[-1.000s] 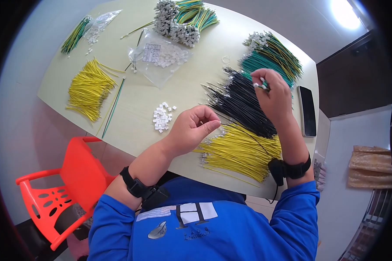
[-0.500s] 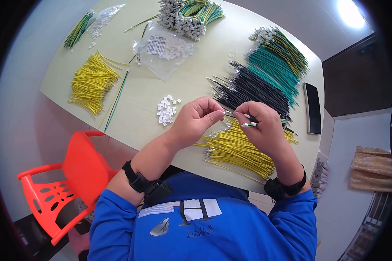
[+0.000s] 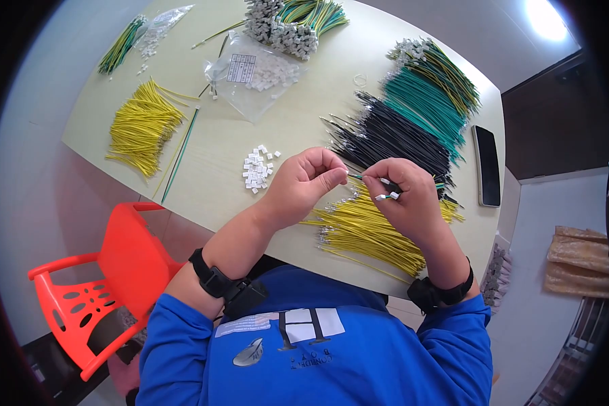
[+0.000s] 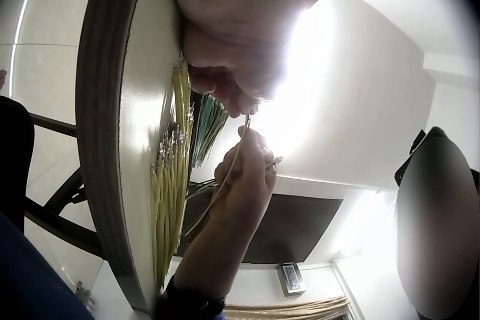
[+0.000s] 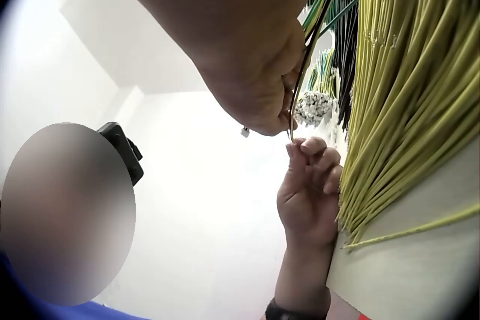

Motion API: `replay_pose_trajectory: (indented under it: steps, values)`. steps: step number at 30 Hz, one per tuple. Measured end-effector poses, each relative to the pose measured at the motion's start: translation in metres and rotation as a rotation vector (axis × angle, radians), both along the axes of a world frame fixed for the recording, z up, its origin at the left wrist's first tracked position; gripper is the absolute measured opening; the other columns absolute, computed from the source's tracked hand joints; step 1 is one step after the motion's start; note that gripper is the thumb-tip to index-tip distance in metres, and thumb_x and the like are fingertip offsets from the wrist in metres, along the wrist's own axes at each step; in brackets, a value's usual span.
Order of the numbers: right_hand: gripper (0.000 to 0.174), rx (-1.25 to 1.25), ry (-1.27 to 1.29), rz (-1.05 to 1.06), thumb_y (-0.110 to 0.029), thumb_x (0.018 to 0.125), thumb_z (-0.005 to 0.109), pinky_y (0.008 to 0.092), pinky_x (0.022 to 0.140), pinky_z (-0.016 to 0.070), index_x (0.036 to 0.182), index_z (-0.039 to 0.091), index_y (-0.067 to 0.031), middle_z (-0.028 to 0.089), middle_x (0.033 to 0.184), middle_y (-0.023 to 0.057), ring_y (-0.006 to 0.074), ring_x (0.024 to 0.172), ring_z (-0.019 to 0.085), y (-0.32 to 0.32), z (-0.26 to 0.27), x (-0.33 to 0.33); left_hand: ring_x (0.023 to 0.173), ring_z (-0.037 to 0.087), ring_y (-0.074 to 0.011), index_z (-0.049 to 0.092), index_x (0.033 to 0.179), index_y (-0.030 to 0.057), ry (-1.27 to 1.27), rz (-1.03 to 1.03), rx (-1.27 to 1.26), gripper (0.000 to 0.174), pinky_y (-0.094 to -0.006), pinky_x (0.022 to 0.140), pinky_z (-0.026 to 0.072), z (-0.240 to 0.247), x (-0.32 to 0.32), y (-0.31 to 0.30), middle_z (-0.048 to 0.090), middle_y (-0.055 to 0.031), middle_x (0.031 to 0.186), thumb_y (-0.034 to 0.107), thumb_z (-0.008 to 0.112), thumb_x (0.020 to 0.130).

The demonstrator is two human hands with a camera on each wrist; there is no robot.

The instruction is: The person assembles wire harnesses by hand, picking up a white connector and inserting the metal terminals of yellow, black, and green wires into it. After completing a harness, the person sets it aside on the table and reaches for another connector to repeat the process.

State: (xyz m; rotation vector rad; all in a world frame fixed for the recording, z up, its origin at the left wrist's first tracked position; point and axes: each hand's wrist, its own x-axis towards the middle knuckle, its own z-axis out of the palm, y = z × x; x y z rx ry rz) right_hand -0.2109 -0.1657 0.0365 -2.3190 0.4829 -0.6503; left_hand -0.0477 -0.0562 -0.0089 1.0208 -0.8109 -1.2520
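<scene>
In the head view my left hand [image 3: 303, 189] pinches a small white connector [image 3: 346, 174] between thumb and forefinger, mostly hidden by them. My right hand [image 3: 407, 199] faces it, its fingertips pinching a thin green wire [image 3: 356, 177] whose end is right at the connector. More wires with white connectors [image 3: 388, 196] stick out of the right palm. In the right wrist view a dark wire [image 5: 306, 65] runs along that hand toward the left fingertips. Both hands are over the front of a yellow wire bundle [image 3: 369, 230], with black wires [image 3: 399, 139] just behind.
Loose white connectors [image 3: 256, 169] lie left of the hands. Green wires [image 3: 423, 101] and a phone [image 3: 486, 166] are at the right. A plastic bag [image 3: 250, 74] and finished-looking bundles [image 3: 311, 24] lie at the back, yellow wires [image 3: 142, 128] at the left. A red chair [image 3: 125, 264] stands beside the table.
My right hand has come down and left from above the green and black wires to meet the left hand, bringing a wire to its fingertips. Over the last half second both hands hardly move.
</scene>
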Motion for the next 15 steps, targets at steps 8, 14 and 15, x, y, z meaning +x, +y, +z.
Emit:
replay_pose_trajectory:
  steps: [8,14,15]
  values:
    - [0.006,-0.016,0.027,-0.011,-0.001,0.075,0.067,0.0245,0.052,0.0442,0.079,0.063,-0.0029,0.060,0.070,0.0053,0.0136,0.059,0.056,0.0039,0.0021,0.0034,0.059,0.041,0.0000,0.056,0.094,0.0041,-0.045,0.038,-0.026,0.010,-0.0147,0.051,0.0328,-0.0023,-0.0033,-0.0014,0.059,0.0013,0.080,0.013,0.060,0.090]
    - [0.008,-0.037,-0.002,0.017,-0.001,0.073,0.067,0.0257,0.052,0.0437,0.077,0.061,-0.0032,0.058,0.068,0.0059,0.0157,0.058,0.055,0.0061,-0.0014,0.0047,0.075,0.052,-0.0036,0.056,0.093,0.0021,-0.102,0.031,-0.052,0.012,-0.0172,0.068,0.0429,-0.0077,-0.0030,-0.0021,0.059,-0.0004,0.086,0.011,0.062,0.088]
    - [0.008,-0.044,-0.005,0.025,0.000,0.073,0.067,0.0259,0.052,0.0435,0.076,0.060,-0.0031,0.058,0.068,0.0060,0.0162,0.058,0.055,0.0063,-0.0021,0.0049,0.075,0.052,-0.0036,0.056,0.093,0.0021,-0.101,0.030,-0.050,0.012,-0.0172,0.068,0.0429,-0.0077,-0.0025,-0.0018,0.059,-0.0004,0.086,0.011,0.062,0.088]
